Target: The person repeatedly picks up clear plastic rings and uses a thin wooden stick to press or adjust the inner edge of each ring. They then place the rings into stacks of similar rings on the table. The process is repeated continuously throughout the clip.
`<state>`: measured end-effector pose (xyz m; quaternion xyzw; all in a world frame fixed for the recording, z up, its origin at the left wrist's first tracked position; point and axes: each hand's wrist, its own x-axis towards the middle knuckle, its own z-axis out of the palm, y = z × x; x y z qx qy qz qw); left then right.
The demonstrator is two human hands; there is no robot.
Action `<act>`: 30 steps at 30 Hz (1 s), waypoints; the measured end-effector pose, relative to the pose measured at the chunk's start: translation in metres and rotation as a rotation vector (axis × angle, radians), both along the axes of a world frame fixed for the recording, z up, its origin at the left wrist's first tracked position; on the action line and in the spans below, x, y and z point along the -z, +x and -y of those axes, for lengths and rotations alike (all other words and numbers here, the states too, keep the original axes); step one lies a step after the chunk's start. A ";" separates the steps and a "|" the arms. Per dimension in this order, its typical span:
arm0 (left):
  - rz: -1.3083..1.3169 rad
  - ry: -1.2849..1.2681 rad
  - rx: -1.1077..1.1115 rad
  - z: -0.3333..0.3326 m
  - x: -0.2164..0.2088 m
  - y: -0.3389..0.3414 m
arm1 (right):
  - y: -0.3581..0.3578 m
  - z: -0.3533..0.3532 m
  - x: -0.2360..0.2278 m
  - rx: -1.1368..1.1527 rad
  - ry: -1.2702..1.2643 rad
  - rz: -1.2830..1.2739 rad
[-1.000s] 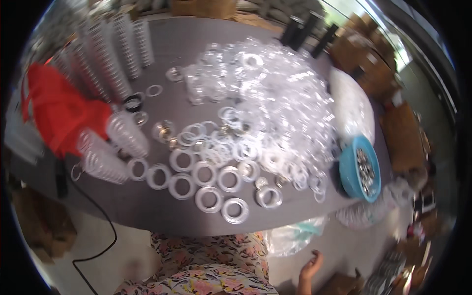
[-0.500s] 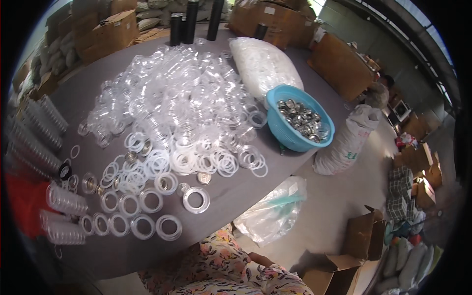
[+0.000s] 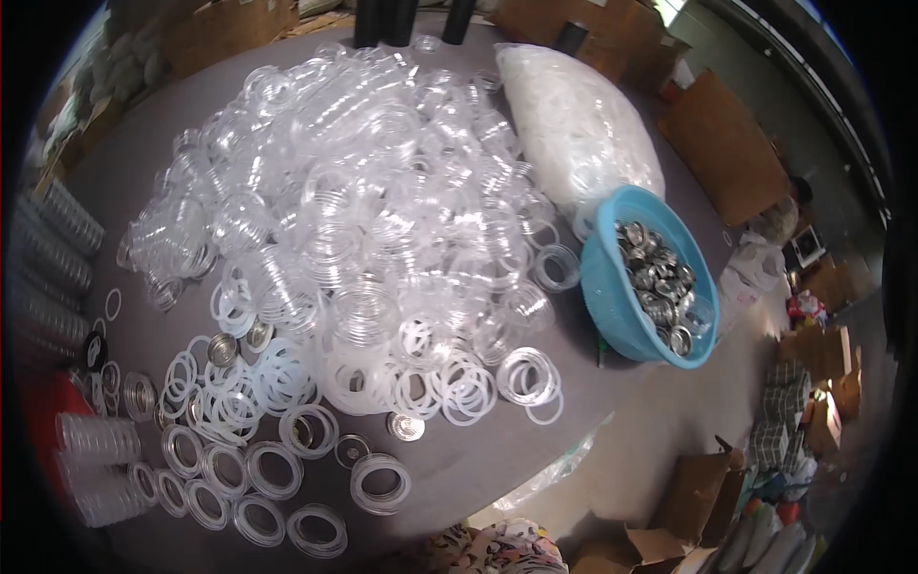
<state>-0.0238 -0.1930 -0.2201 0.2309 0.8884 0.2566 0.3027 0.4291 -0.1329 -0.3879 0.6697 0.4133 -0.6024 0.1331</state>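
Hands: I'm seeing neither; I cannot tell their grip.
Rings (image 3: 381, 505): lying near the table (image 3: 459, 459) edge; I'm favouring careful rim holds.
Basin (image 3: 601, 277): holding loose discs (image 3: 660, 277).

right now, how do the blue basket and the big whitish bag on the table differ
The blue basket is open-topped, showing metal pieces; the whitish bag looks closed, its contents unclear. The basket has a rounded rim; the bag looks soft and bulging. Both rest on the grey table, right of the clear plastic pile.
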 end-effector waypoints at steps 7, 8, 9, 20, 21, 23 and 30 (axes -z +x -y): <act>0.036 -0.057 -0.103 0.004 -0.011 0.004 | -0.018 -0.059 -0.012 -0.120 0.015 0.021; 0.047 -0.066 -0.115 0.006 -0.014 0.010 | -0.012 -0.063 -0.020 -0.134 0.011 0.031; 0.044 -0.073 -0.124 0.008 -0.020 0.013 | -0.012 -0.067 -0.026 -0.152 0.009 0.029; -0.025 -0.013 -0.157 0.028 -0.027 0.045 | -0.003 -0.092 -0.011 -0.287 0.058 -0.026; -0.042 -0.003 -0.158 0.035 -0.031 0.045 | -0.002 -0.088 -0.009 -0.306 0.060 -0.036; -0.077 0.040 -0.154 0.051 -0.035 0.057 | 0.006 -0.087 -0.006 -0.371 0.078 -0.058; -0.125 0.400 0.416 0.024 -0.121 0.091 | 0.058 -0.071 0.047 -0.792 0.388 -0.266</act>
